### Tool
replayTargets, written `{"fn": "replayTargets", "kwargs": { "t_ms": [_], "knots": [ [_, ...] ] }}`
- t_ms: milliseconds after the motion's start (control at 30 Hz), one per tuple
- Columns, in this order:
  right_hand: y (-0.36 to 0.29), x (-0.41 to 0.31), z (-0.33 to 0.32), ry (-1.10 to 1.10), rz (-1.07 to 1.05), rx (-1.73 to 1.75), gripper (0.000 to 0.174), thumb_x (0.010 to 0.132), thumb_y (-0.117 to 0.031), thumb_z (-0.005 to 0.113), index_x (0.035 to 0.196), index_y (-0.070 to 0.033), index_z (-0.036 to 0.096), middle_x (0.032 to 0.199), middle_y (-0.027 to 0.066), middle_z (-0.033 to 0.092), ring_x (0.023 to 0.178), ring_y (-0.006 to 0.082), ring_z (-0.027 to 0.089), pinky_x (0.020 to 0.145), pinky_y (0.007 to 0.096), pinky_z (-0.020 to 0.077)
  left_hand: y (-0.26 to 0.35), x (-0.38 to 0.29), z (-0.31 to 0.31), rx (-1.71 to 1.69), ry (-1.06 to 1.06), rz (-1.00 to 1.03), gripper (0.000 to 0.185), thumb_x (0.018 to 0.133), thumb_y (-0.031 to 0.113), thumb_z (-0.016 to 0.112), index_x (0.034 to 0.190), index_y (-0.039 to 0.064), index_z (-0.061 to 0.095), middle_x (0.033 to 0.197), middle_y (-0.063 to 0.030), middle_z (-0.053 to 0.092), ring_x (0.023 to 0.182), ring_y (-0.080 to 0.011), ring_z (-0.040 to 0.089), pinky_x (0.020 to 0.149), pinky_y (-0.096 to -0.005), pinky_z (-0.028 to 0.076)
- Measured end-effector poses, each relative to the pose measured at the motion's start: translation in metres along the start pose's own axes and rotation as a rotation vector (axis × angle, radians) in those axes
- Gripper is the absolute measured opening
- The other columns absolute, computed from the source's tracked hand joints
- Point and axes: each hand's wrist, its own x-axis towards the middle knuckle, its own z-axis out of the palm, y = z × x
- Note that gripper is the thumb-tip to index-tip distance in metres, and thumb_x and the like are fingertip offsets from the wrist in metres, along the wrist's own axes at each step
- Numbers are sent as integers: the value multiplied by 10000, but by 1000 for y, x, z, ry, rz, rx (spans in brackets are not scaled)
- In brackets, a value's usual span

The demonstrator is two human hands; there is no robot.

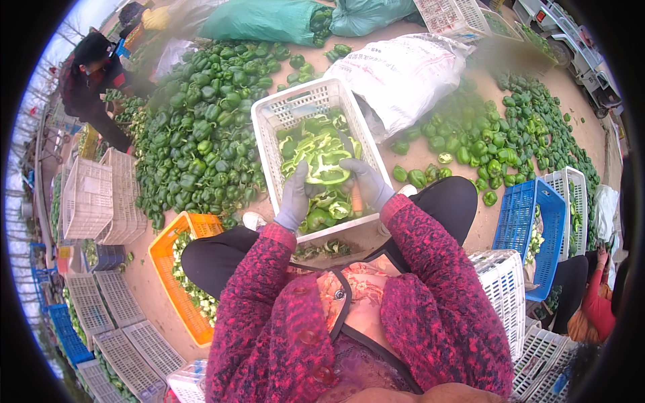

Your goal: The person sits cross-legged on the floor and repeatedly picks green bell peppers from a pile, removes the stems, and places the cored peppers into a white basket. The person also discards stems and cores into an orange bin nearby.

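My left hand (295,195), in a grey glove, grips the left side of an opened green bell pepper (328,170), its pale inside facing up. Also gloved, my right hand (369,182) holds the pepper's right edge. A knife with an orange handle (357,200) is tucked in that same hand; its dark blade points away from me, partly hidden. Both hands are over a white plastic crate (263,132) between my knees. Cut pepper pieces (306,146) lie inside the crate.
A large heap of whole green peppers (206,121) spreads at left, another heap (496,136) at right. An orange crate (164,247) of pepper cores stands by my left knee. Blue crate (544,242) and white crate (499,292) stand at right. A white sack (403,75) lies ahead. Other people sit nearby.
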Motion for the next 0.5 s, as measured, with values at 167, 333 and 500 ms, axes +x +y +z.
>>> {"fn": "replayTargets", "kwargs": {
  "t_ms": [167,333,500],
  "knots": [
    [23,11,45,136,-208,-100,339,945,-275,694,1171,-28,642,870,36,644,596,118,568,536,248,468,12,35,-34,66,435,116,697,975,683,569,1239,42,639,816,9,589,655,-108,510,662,-305,516],
    [-24,33,79,223,-259,-411,485,918,-321,760,1240,12,616,912,60,663,602,127,580,511,275,466,99,28,-181,151,861,488,656,913,697,661,921,43,607,637,17,463,538,-92,447,515,-249,386],
    [-130,52,54,281,-251,-866,659,921,-366,761,1398,40,557,864,49,659,592,113,564,521,284,470,166,-130,-356,442,1181,303,663,877,708,691,835,57,573,613,58,368,506,-70,353,500,-236,316]
  ]
}}
